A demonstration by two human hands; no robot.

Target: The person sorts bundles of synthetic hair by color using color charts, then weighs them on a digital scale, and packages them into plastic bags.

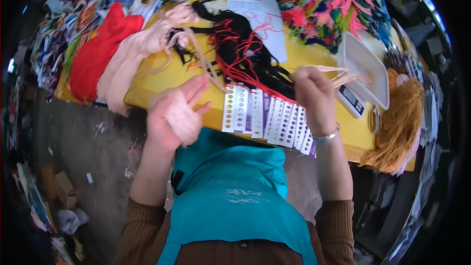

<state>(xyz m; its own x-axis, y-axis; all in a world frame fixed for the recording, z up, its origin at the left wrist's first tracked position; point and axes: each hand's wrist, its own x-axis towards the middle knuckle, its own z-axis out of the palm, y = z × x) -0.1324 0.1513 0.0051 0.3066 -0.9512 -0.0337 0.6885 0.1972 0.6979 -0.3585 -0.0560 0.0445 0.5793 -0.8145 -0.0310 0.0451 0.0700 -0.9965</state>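
Observation:
Pale pink thread (182, 119) is wrapped round the palm of my left hand (169, 115), whose fingers are spread near the table's front edge. A pale strand (198, 51) runs up from beside its fingertips. My right hand (315, 99) is closed in a fist on a bundle of pale threads (346, 76) that sticks out to its right. Between the hands lie punched cards (267, 118) in a row. Black yarn (240, 39) tangled with red threads (255, 84) rests just behind the cards.
On the yellow table (294, 58) are red yarn (105, 54), pink yarn (130, 56) and multicoloured yarn (326, 0). At right are a white tray (384, 86), a small device with a display (350, 102), scissors (376, 120) and brown yarn (400, 127). A paper sheet (274, 44) lies behind.

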